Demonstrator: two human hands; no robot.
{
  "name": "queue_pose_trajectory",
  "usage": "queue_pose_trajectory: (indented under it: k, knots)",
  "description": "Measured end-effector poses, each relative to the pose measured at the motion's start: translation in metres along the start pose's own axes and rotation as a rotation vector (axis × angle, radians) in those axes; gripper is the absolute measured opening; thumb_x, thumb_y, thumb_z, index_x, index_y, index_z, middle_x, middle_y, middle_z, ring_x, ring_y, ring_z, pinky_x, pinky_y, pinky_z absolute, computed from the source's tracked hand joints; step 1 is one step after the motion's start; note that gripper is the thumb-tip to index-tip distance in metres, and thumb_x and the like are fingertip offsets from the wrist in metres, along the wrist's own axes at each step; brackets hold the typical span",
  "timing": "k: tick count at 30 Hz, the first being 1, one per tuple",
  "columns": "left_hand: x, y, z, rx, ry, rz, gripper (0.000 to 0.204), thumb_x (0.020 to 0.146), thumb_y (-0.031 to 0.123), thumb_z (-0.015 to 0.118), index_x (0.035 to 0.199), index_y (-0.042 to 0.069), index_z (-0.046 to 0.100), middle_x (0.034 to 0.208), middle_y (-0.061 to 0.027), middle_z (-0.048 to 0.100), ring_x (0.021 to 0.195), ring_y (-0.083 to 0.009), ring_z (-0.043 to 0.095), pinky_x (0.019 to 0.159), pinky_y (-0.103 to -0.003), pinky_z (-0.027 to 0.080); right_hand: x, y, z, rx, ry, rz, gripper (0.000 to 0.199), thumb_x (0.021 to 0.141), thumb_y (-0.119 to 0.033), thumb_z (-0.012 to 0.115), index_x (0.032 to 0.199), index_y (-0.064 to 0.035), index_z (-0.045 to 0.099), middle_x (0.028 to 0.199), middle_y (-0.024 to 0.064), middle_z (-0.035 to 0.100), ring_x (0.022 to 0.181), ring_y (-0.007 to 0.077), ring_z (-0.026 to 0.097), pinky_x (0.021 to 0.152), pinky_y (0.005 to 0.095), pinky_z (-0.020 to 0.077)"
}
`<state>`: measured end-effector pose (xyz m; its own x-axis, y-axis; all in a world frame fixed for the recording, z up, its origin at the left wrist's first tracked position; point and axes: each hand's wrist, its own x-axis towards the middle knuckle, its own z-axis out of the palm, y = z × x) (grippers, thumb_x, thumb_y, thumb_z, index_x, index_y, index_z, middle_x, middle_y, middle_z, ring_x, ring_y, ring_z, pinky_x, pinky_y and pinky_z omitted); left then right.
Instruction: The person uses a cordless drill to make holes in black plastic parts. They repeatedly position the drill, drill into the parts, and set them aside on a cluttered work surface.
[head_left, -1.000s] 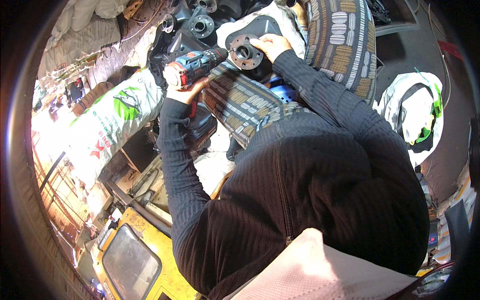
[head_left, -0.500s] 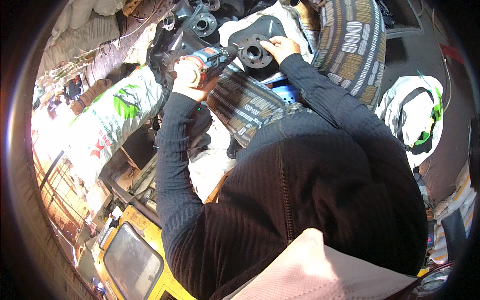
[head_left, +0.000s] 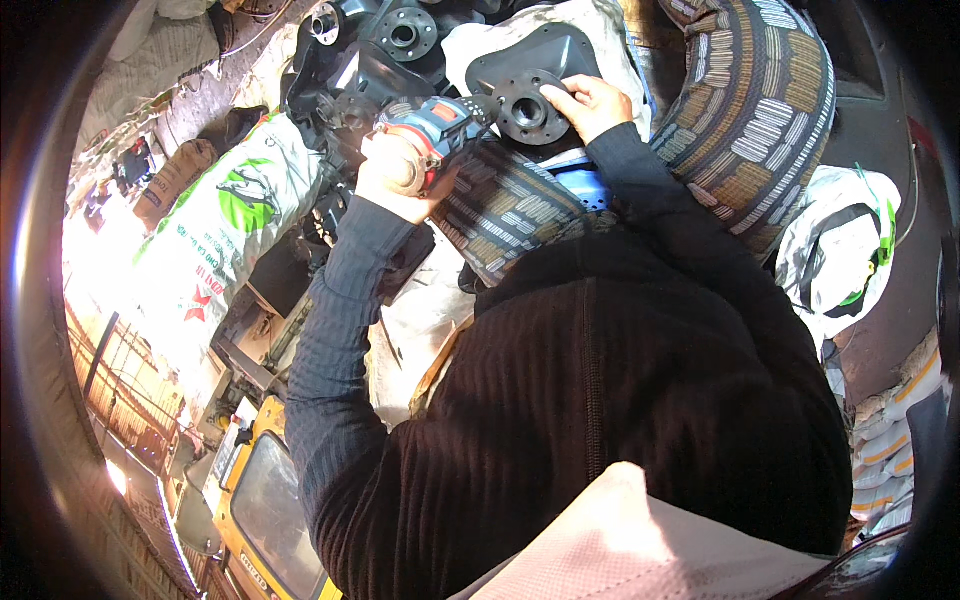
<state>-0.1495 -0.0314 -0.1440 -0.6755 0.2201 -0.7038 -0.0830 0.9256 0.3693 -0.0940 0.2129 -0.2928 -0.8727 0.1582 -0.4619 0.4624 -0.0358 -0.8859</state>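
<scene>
My left hand [head_left: 393, 188] is wrapped round a blue and red cordless drill [head_left: 436, 126]. The drill's black chuck points right and reaches the left edge of a round black flange [head_left: 532, 118]. Bolt holes ring a wide central opening in this flange. It sits on a black part with a broad, rounded base [head_left: 548, 52]. At the flange's upper right rim, the thumb and fingers of my right hand [head_left: 600, 106] are closed on its edge. Whether a small piece is between the fingertips is hidden. The drill's tip cannot be made out clearly.
More black flanged parts [head_left: 404, 35] are piled at the far left of the work. A patterned cushion [head_left: 745, 115] curves along the right. A white and green sack [head_left: 225, 215] lies left, an open white bag [head_left: 842, 245] right, and a yellow machine [head_left: 270, 500] stands lower left.
In the picture, both hands, the drill and the flange have shifted slightly right, along with much of the surroundings. The drill stays at the flange's left edge, and both grips look the same.
</scene>
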Motion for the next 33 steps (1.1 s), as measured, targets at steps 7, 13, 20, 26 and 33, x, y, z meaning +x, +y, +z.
queue_pose_trajectory:
  k: [7,13,20,26,33]
  knots:
    - [0.004,-0.005,0.011,0.019,0.125,0.190,0.045,0.075,0.024,0.066,0.115,0.010,0.053,0.116,-0.0093,0.055,0.110,-0.0225,0.050,0.096,-0.032,0.038,0.007,0.007,0.000,-0.141,-0.010,0.043,0.038,0.073,-0.039,0.070,0.087,-0.0039,0.068,0.081,0.0118,0.067,0.078,0.0178,0.065,0.071,0.0278,0.0499]
    - [-0.062,0.036,0.019,0.141,0.405,0.400,0.039,0.069,0.025,0.070,0.104,0.010,0.061,0.102,-0.0092,0.061,0.096,-0.0270,0.058,0.086,-0.038,0.043,0.005,-0.002,-0.023,0.329,0.038,0.208,0.035,0.084,-0.029,0.058,0.108,-0.0034,0.060,0.076,0.0062,0.059,0.063,0.0141,0.057,0.058,0.0307,0.0526]
    - [-0.111,0.057,0.054,0.333,0.471,0.664,0.032,0.071,0.026,0.069,0.099,0.012,0.064,0.094,-0.0079,0.064,0.085,-0.0276,0.062,0.076,-0.038,0.048,-0.040,-0.025,-0.044,1.033,-0.460,0.301,0.046,0.087,-0.009,0.054,0.128,-0.0004,0.036,0.114,0.0169,0.055,0.095,0.0256,0.060,0.079,0.0360,0.0523]
    - [-0.119,0.060,0.062,0.157,0.454,0.622,0.032,0.070,0.023,0.072,0.099,0.010,0.063,0.091,-0.0066,0.065,0.081,-0.0245,0.063,0.072,-0.036,0.049,-0.051,-0.041,-0.046,0.691,-0.570,0.344,0.060,0.087,-0.014,0.056,0.137,-0.0042,0.024,0.115,0.0103,0.057,0.075,0.0094,0.058,0.060,0.0200,0.0509]
    - [-0.132,0.046,0.055,-0.380,0.320,0.368,0.039,0.068,0.010,0.076,0.103,0.002,0.058,0.090,-0.0070,0.065,0.080,-0.0171,0.063,0.069,-0.030,0.051,-0.055,-0.040,-0.050,0.615,-0.846,0.139,0.068,0.085,-0.016,0.055,0.140,-0.0061,0.017,0.116,0.0105,0.057,0.056,0.0059,0.041,0.048,0.0165,0.0367]
